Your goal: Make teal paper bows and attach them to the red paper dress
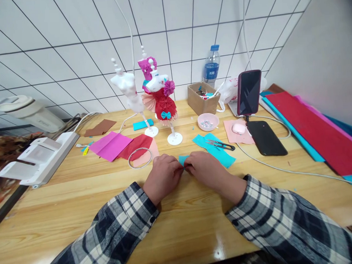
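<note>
My left hand (163, 175) and my right hand (207, 169) meet at the middle of the wooden table (80, 214), both pinched on a small teal paper piece (183, 159) held between their fingertips. Just behind my right hand lies a larger teal paper sheet (220, 153) with small black snips (221, 144) on it. Further back stand a bare white mannequin (130, 91) and a mannequin in a red paper dress (163, 101) with a teal bow.
Pink paper (109, 144), red paper (135, 146) and a wire ring (140, 157) lie at the left. A pink bowl of beads (208, 121), cardboard box (202, 97), water bottle (212, 66), upright phone (248, 92), flat phone (266, 137), cable and long paper sheets (313, 130) fill the right.
</note>
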The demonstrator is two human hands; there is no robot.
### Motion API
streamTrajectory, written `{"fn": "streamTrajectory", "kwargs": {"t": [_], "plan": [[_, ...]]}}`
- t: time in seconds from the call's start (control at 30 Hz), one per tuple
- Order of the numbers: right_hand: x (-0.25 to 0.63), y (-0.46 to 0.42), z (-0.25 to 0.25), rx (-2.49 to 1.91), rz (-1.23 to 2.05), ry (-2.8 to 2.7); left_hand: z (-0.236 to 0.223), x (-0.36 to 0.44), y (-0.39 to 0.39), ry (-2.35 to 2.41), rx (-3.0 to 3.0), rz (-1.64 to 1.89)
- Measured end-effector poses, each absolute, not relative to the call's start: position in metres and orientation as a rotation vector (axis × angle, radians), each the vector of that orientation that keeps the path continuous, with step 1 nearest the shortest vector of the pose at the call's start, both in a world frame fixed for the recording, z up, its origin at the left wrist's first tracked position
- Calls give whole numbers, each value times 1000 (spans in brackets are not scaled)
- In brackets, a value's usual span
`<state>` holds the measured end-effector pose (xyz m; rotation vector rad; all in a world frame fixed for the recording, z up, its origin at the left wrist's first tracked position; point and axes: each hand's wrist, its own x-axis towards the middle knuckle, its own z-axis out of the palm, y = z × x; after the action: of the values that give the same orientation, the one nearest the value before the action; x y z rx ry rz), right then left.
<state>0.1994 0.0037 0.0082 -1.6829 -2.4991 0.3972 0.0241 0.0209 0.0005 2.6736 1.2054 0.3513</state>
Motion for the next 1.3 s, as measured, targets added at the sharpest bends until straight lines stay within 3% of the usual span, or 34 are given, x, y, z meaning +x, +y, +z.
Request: {"fn": "streamTrajectory", "kwargs": {"t": [0.53, 1.3], "plan": [[201, 0, 10, -1662, 159, -2537, -4, 21, 26, 1085, 2701, 347], [204, 0, 13, -1711, 304, -2454, -4, 25, 26, 1065, 2687, 376]]}}
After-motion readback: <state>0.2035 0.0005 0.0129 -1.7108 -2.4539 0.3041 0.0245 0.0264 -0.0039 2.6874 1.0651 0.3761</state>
